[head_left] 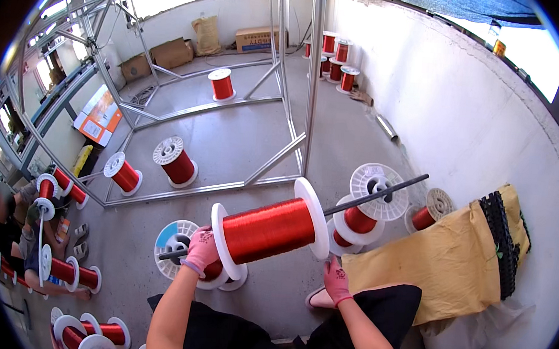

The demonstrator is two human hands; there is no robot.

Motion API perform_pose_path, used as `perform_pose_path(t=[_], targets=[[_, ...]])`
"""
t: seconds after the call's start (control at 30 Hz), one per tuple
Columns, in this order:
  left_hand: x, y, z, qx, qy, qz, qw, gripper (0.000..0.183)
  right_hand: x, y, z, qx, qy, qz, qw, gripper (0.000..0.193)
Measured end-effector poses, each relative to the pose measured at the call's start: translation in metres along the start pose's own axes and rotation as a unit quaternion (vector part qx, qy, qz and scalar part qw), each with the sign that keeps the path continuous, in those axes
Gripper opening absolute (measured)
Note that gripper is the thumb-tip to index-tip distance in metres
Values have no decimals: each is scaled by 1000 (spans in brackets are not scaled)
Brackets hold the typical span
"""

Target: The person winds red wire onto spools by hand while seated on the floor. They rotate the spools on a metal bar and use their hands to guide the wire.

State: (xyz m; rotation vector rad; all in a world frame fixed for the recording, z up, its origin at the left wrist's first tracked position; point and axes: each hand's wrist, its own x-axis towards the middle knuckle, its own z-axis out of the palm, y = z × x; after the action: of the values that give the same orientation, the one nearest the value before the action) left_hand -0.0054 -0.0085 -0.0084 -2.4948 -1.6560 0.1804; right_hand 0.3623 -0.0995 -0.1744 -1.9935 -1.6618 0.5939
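A large spool of red wire (268,231) with white flanges hangs level in front of me. A dark rod (388,194) runs through it and sticks out at both ends. The rod passes over a white-flanged spool (177,240) on the left and over a stacked spool (360,220) on the right. My left hand (203,249), in a pink glove, grips at the large spool's left flange; its fingertips are partly hidden. My right hand (337,281), also gloved in pink, is just below the right flange with fingers extended upward, and contact is unclear.
An aluminium frame (213,190) stands ahead, with red wire spools (176,162) inside it. Yellow sacking (438,270) lies at right by the white wall (466,103). At far left a person (20,215) sits among more spools (68,273). Cardboard boxes (260,40) stand at the back.
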Motion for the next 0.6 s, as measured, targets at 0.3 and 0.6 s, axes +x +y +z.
perform_pose_path(t=[0.3,0.6], targets=[[4,-5,15,9,-7,-1,1000,23,-19,-10,-19,32,2,40,999,40],[5,-5,10,-20,13,8,1000,24,8,-22,-56,109,80,47,990,35]])
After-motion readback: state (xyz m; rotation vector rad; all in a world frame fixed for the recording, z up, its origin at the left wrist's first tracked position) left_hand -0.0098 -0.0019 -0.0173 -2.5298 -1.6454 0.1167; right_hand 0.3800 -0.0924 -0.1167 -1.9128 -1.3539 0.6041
